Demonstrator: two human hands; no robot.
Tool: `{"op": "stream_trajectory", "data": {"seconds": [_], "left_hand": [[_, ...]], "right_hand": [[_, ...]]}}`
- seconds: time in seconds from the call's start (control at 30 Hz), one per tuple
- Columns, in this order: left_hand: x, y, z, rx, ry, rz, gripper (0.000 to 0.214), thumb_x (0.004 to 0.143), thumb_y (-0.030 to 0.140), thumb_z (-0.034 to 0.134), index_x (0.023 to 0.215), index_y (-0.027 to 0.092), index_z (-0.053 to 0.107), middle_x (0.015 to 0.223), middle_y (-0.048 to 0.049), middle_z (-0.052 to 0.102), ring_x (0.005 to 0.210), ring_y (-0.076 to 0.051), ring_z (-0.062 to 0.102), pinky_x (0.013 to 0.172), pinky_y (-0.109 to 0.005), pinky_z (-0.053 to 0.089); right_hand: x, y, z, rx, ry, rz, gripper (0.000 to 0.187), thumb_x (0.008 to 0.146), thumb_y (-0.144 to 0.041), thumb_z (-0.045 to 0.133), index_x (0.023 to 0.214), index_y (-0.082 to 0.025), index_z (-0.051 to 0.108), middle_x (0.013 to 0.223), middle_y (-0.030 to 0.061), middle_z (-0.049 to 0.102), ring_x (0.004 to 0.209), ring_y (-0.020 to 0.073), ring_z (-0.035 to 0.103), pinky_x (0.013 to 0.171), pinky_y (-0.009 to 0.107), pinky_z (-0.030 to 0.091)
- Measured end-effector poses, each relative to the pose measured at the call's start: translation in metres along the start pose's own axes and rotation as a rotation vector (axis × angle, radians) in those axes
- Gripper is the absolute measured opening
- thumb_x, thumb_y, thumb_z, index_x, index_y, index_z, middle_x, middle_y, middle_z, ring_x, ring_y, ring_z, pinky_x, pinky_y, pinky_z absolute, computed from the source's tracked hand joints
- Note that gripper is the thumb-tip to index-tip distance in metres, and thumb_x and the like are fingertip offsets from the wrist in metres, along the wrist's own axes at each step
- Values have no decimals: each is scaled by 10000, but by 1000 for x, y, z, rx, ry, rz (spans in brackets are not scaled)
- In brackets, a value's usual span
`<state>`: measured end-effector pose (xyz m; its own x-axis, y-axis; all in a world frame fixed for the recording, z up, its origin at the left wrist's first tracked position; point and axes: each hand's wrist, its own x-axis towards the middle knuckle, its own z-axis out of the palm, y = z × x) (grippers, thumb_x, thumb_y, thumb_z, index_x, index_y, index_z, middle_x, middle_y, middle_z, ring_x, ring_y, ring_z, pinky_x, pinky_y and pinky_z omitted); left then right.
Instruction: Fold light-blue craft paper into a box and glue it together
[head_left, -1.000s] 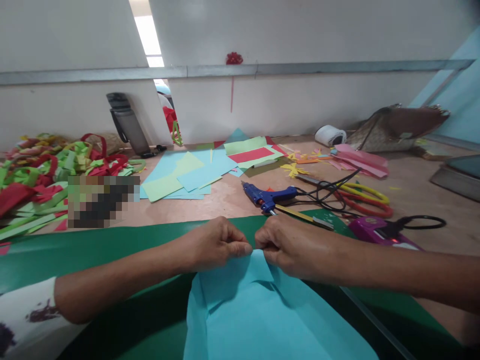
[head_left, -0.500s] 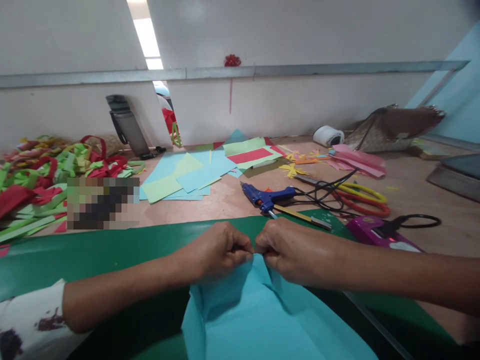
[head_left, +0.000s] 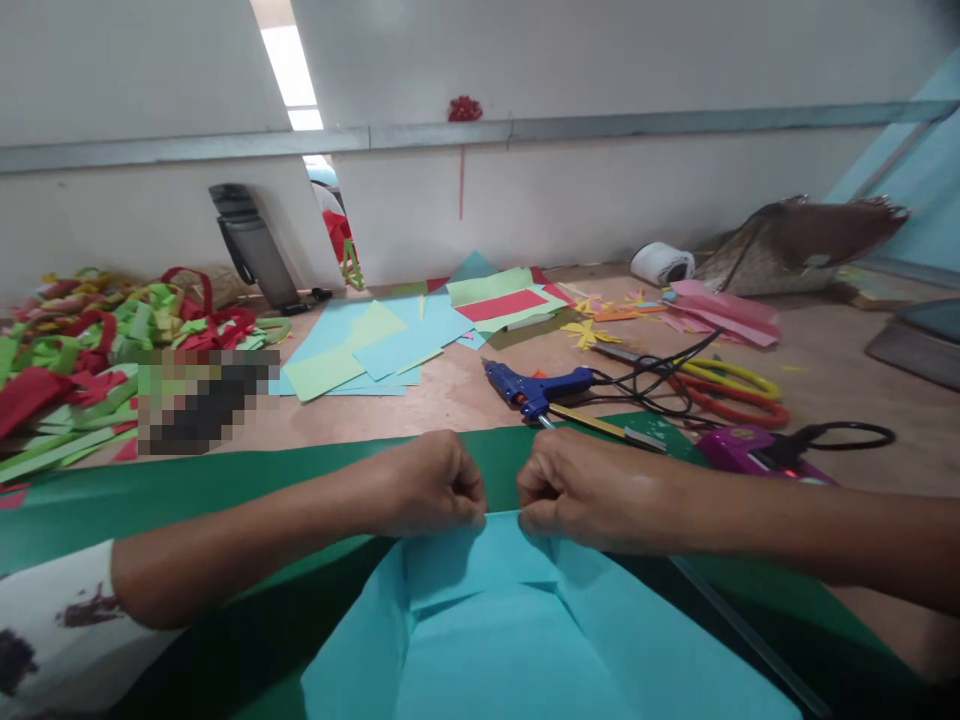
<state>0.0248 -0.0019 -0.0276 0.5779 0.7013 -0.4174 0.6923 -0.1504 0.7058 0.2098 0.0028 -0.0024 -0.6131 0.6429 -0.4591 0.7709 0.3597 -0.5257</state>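
Note:
A light-blue sheet of paper (head_left: 510,640), creased and folded up along its sides like a shallow tray, lies in front of me at the bottom of the view. My left hand (head_left: 439,485) pinches its far raised edge, fingers curled closed. Close beside it, my right hand (head_left: 570,490) grips the same edge, with a short stretch of paper showing between the two. Fingertips of both hands are partly hidden. Beneath the paper spreads a green sheet (head_left: 300,480). Just beyond my right hand lies a blue glue gun (head_left: 532,388).
Cut paper sheets (head_left: 405,350) lie at the back, colourful paper strips (head_left: 90,370) at left near a dark bottle (head_left: 259,255). To the right are orange-and-yellow scissors (head_left: 739,395), a cutter (head_left: 607,428), a purple power strip (head_left: 750,455), cables and a handbag (head_left: 802,245).
My hands have moved apart along the paper's far edge, the left one leftward. The bunched edge now stretches straighter, and the tray-like shape has spread wider.

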Motion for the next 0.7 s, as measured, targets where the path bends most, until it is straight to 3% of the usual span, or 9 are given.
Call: {"op": "stream_trajectory", "data": {"seconds": [0.17, 0.47, 0.7], "left_hand": [[-8, -8, -5, 25, -18, -47, 137, 667, 247, 552, 670, 149, 647, 558, 19, 534, 509, -93, 442, 425, -177, 309], [-9, -3, -6, 119, -46, -81, 146, 658, 236, 538, 688, 153, 654, 562, 16, 549, 503, -99, 466, 416, -180, 314], [-14, -4, -8, 95, -38, -140, 147, 655, 285, 601, 664, 150, 660, 526, 27, 512, 478, -82, 415, 409, -172, 284]], "right_hand": [[-6, 3, 0, 24, 11, 11, 135, 613, -191, 457, 479, -181, 451, 422, -60, 323, 392, 68, 287, 335, 199, 190], [-7, 1, 0, 44, 4, 26, 117, 618, -201, 470, 506, -176, 490, 427, -59, 344, 389, 69, 312, 337, 196, 195], [-13, 2, 1, 24, 34, -7, 172, 606, -171, 463, 444, -173, 405, 429, -60, 254, 395, 61, 258, 354, 211, 164]]}}
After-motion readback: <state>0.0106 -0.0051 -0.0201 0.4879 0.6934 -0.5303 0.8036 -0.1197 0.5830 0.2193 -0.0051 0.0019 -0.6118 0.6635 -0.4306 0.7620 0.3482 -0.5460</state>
